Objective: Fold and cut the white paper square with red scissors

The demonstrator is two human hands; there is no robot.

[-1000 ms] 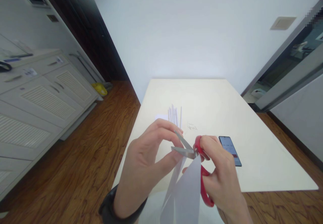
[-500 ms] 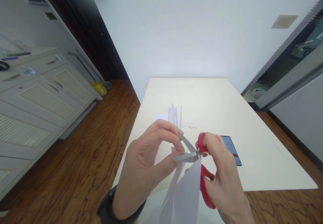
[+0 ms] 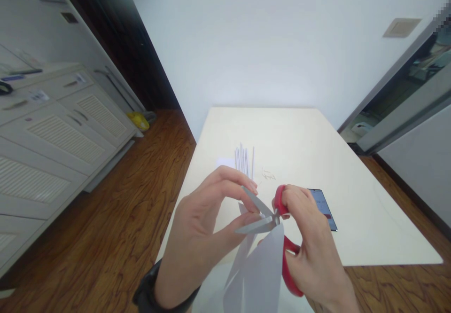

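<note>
The scissors (image 3: 275, 218) are up over the near part of the bench (image 3: 282, 134), and clock directions here run from their pivot as seen in the view. The right hand (image 3: 313, 242), at four o'clock, has its grip around the red handles, fingers at the upper loop and thumb at the lower. The blades stand well apart: one points to ten o'clock, the other between eight and nine, both passing in front of the fingertips of the left hand.

The left hand (image 3: 202, 228) lies at nine o'clock, its grip narrow, thumb and finger pinching the white sheet (image 3: 264, 270). The sheet hangs between six and seven o'clock. It shows a slim flap rising to the left fingertips and a broad flap whose top tip comes to just beside the pivot. Exactly where the blades meet its edge cannot be told. A black cuff (image 3: 151, 285) rings the left wrist.

On the bench, a row of thin strips (image 3: 242, 160) lies at eleven o'clock, with a single strip (image 3: 252, 162) just beside the row, apart from it. A flat white paper (image 3: 225, 162) sits at ten, partly behind the left hand. Small scraps (image 3: 268, 176) are at twelve. The phone (image 3: 323, 208), screen lit, rests at three, partly covered by the right hand.

Farther off, a yellow bag (image 3: 139, 121) is on the floor (image 3: 141, 200) at ten, beside a white cabinet (image 3: 63, 134).
</note>
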